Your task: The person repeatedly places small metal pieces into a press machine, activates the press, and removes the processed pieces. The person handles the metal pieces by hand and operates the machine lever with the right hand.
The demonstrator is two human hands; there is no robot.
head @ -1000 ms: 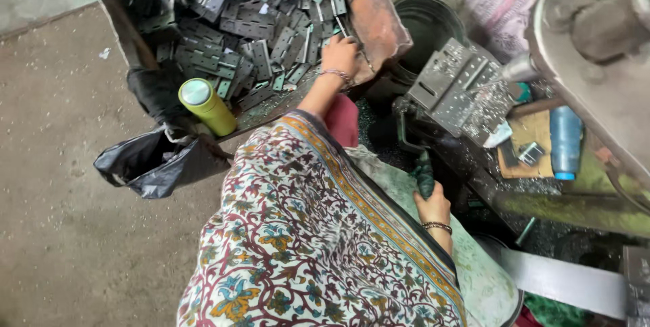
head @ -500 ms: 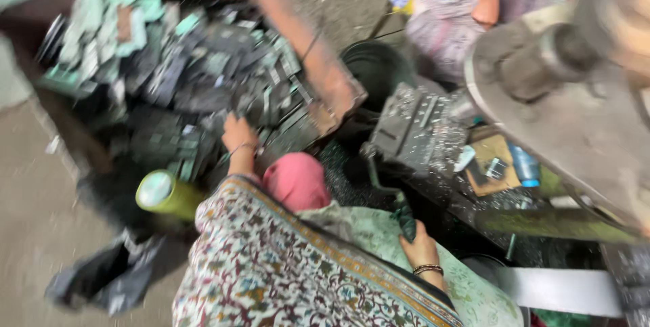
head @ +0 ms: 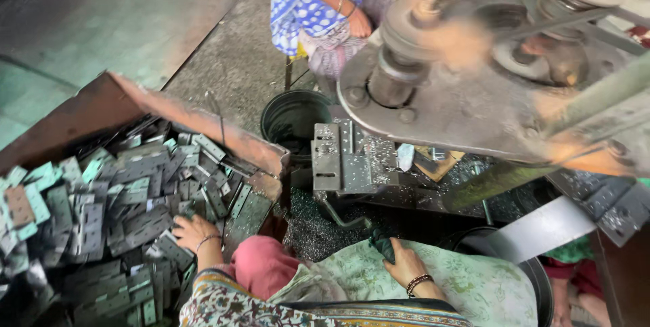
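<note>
Metal plates (head: pixel 122 212) heaped crisscross, left hand (head: pixel 191 231) on top

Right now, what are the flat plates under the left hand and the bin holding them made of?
Flat plates: likely stamped sheet steel, dull grey with a greenish sheen, punched holes. Bin: probably rusted sheet metal, judging by its thin orange-brown wall. The left hand rests on the pile.
</note>
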